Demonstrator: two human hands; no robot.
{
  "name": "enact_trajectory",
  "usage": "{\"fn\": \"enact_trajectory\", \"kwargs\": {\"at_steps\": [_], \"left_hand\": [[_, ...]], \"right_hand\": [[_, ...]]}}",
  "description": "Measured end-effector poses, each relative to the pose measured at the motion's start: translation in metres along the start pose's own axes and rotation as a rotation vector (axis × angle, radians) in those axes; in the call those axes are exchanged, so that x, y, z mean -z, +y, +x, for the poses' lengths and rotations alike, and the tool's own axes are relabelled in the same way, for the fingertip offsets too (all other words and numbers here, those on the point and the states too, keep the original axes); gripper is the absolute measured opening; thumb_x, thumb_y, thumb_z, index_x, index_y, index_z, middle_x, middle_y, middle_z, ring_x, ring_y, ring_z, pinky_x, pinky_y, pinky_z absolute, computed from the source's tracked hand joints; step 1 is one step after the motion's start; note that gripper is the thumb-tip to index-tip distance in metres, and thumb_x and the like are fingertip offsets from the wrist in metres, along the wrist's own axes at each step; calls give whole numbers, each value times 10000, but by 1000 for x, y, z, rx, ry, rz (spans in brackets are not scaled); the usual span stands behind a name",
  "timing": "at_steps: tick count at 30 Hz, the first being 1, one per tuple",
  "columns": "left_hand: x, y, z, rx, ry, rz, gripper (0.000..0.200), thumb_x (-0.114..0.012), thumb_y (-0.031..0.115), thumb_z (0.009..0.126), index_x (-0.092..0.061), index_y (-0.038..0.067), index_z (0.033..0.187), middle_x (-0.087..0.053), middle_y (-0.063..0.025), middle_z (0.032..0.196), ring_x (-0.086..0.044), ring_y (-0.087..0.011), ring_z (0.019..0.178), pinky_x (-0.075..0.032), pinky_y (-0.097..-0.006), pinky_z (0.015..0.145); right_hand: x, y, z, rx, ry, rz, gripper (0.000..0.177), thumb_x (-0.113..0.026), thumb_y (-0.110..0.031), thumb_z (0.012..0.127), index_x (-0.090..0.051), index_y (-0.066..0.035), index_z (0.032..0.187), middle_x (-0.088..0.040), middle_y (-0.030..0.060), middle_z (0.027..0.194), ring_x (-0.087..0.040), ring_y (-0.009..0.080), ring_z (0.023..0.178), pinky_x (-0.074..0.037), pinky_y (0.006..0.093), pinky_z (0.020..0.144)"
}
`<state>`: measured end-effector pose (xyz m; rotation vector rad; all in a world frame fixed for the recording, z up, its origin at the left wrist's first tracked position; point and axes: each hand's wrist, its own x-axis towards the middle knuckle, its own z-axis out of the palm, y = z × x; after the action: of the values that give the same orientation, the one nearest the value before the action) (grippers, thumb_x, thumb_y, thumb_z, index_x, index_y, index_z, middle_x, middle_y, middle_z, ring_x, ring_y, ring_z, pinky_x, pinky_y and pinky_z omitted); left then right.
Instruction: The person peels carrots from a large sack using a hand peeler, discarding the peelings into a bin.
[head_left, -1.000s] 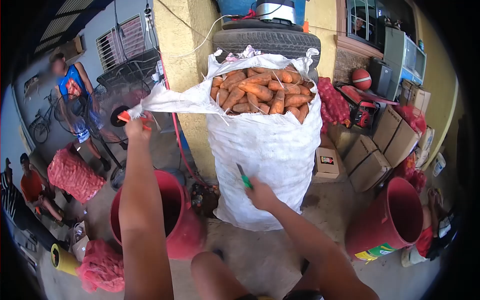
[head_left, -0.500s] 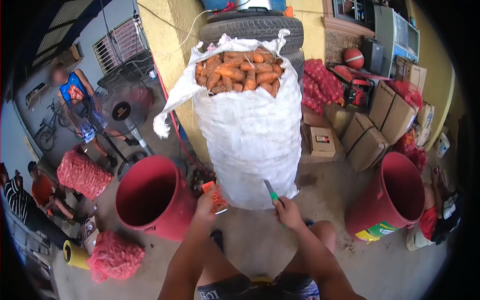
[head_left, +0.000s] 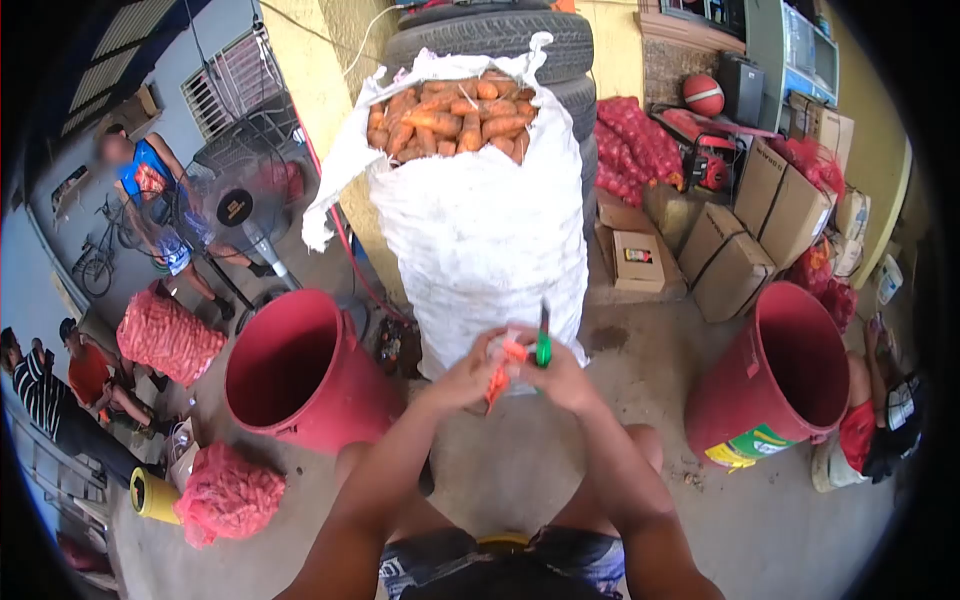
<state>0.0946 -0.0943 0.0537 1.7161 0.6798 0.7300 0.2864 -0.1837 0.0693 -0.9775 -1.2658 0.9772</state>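
In front of me stands a tall white woven sack, its open top filled with carrots. My left hand is closed around an orange packet-like thing, mostly covered by the fingers; its kind is not clear. Close beside it, my right hand grips a knife by its green handle, the blade pointing up. Both hands meet low before the sack's front, with the right fingers at the orange thing.
A red barrel stands to the left, another barrel to the right. Red net sacks lie at lower left. Behind are stacked tyres, a fan and cardboard boxes. A person stands at upper left; others sit at both sides.
Both hands have come together, up and inward, before the sack. The knife has turned more upright. The orange thing has moved right with my left hand.
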Motion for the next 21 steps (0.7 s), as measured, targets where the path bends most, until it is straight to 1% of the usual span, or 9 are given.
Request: {"fn": "enact_trajectory", "kwargs": {"at_steps": [3, 5, 7, 9, 10, 12, 13, 15, 21], "left_hand": [[6, 11, 32, 33, -132, 250, 682, -526, 535, 1084, -483, -21, 1476, -724, -172, 1147, -696, -314, 1109, -527, -389, 997], [25, 80, 63, 91, -119, 608, 470, -653, 400, 1038, -674, 2, 1287, -749, -179, 1127, -699, -318, 1126, -523, -399, 1008], [57, 126, 125, -264, 181, 789, 234, -714, 258, 980, -767, 52, 1075, -763, -143, 1064, -702, -246, 975, -534, -396, 931], [80, 174, 194, -724, 358, 953, 159, -696, 169, 946, -757, 55, 1038, -738, -148, 1001, -692, -337, 959, -530, -436, 919], [78, 198, 217, -780, 415, 1065, 183, -679, 177, 947, -756, 68, 1073, -732, -139, 1020, -674, -346, 1019, -514, -448, 951], [76, 215, 270, -811, 361, 1217, 224, -679, 176, 936, -743, 85, 1130, -721, -119, 1127, -650, -332, 1114, -505, -456, 985], [72, 215, 288, -805, 362, 1214, 224, -679, 176, 936, -743, 85, 1130, -721, -119, 1127, -650, -332, 1114, -505, -456, 985], [63, 213, 318, -680, 334, 1623, 280, -689, 177, 923, -724, 100, 1190, -699, -99, 1196, -634, -319, 1154, -512, -461, 991], [65, 219, 344, -515, 158, 1752, 337, -716, 191, 908, -708, 101, 1232, -685, -95, 1216, -633, -298, 1192, -524, -443, 985]], "right_hand": [[31, 40, -12, -179, -133, -233, 393, -802, -153, 937, -663, -65, 1294, -697, 18, 909, -622, 85, 753, -524, 299, 703], [46, 22, -15, -312, -123, -195, 355, -795, -145, 940, -680, -75, 1268, -694, 28, 883, -618, 94, 703, -527, 307, 676], [64, 18, -16, -384, 113, -125, 249, -775, -124, 949, -724, -98, 1191, -685, 13, 842, -592, 94, 641, -515, 309, 616], [86, 47, -5, -359, 108, -150, 205, -732, -127, 960, -744, -103, 1163, -707, 58, 794, -652, 122, 658, -532, 338, 623], [92, 57, 2, -356, 144, -330, 232, -706, -128, 959, -738, -109, 1188, -723, 106, 806, -695, 191, 689, -546, 375, 651], [99, 75, 14, -265, 198, -642, 276, -654, -134, 941, -731, -119, 1205, -736, 220, 891, -738, 396, 845, -565, 476, 748], [98, 75, 18, -270, 194, -644, 276, -654, -134, 941, -731, -119, 1205, -736, 220, 891, -738, 396, 845, -565, 476, 748], [95, 74, 25, -220, 220, -722, 249, -664, -128, 928, -739, -118, 1166, -742, 217, 928, -712, 449, 895, -561, 503, 782], [99, 91, 25, -177, 253, -742, 235, -686, -127, 921, -738, -110, 1149, -734, 237, 943, -713, 443, 925, -563, 506, 807]]}}
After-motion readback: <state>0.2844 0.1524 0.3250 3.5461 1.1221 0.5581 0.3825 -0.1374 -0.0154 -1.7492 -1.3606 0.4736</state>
